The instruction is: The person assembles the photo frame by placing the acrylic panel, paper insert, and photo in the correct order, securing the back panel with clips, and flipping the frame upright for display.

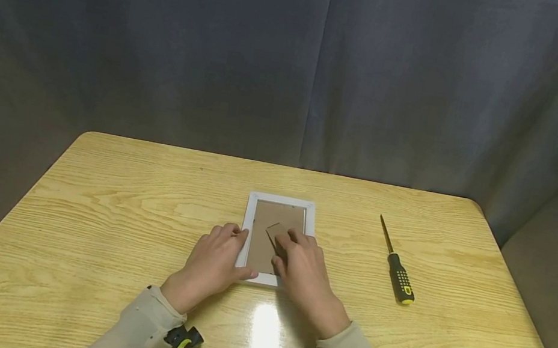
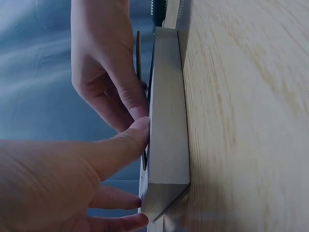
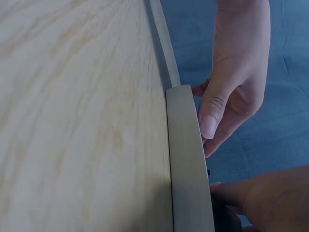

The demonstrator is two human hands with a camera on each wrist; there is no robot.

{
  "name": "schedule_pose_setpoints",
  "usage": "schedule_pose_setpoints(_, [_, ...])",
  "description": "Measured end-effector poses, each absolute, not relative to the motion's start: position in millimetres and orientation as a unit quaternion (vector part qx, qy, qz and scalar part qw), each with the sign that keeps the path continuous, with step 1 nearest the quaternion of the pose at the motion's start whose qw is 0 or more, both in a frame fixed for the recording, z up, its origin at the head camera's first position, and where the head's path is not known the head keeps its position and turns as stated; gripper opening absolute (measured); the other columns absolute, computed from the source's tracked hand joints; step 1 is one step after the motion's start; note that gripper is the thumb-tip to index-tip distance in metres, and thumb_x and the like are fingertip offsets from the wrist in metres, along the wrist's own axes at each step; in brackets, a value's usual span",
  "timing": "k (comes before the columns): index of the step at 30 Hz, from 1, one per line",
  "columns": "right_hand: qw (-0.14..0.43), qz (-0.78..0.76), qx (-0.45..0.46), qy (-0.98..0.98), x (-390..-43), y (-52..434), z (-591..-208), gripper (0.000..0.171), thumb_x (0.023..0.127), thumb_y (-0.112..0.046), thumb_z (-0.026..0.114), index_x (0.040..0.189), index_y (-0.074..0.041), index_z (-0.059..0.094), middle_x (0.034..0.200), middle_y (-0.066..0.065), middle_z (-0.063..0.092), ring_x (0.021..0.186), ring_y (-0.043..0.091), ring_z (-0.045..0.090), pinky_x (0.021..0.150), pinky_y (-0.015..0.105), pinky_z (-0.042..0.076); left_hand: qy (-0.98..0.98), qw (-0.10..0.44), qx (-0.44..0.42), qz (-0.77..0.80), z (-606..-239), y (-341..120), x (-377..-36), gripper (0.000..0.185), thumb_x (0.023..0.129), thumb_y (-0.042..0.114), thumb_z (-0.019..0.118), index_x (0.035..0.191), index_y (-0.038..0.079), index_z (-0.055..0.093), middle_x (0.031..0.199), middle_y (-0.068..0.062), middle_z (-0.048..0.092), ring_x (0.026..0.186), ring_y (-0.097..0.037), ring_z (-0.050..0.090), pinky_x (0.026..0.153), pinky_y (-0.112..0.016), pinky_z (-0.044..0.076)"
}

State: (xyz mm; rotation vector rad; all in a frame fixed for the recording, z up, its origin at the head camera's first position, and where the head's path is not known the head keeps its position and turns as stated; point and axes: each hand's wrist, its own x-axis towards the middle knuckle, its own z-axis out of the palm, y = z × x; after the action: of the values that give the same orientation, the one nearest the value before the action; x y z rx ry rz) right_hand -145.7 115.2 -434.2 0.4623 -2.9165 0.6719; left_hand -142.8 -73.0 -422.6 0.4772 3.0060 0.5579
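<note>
Face-down, white-rimmed picture frame [image 1: 276, 240]

No text, label, brand or number could be read in any view. The screwdriver [image 1: 398, 268], lying to the right of the picture frame [image 1: 276, 239], had yellow marks on its black handle, but they were too small to read.
</note>
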Motion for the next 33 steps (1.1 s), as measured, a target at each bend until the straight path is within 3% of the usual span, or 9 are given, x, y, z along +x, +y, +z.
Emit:
schedule_pose_setpoints(21, [0.05, 0.213, 0.149, -0.964, -146.1, 115.1, -436.5, 0.037, 0.091, -0.017, 0.075, 0.127, -0.007, 0.069, 0.138, 0.02, 0.061, 0.122, 0.039, 0.058, 0.096, 0.053, 0.049, 0.974, 0.028, 0.149, 0.171, -424.5, -74.9, -144.2, 0.082, 0.083, 0.046, 0.082, 0.144, -0.002, 0.053, 0.138, -0.021, 0.058, 0.122, -0.038, 0.056, 0.097, -0.05, 0.05])
schedule_pose_setpoints(33, [0.049, 0.233, 0.147, -0.96, -145.9, 115.2, -435.2, 0.037, 0.095, -0.025, 0.072, 0.126, -0.007, 0.069, 0.14, 0.018, 0.06, 0.124, 0.039, 0.057, 0.096, 0.053, 0.048, 0.973, 0.024, 0.153, 0.172, -424.2, -75.1, -144.4, 0.082, 0.083, 0.046, 0.081, 0.143, -0.002, 0.054, 0.137, -0.022, 0.058, 0.121, -0.039, 0.056, 0.095, -0.051, 0.051])
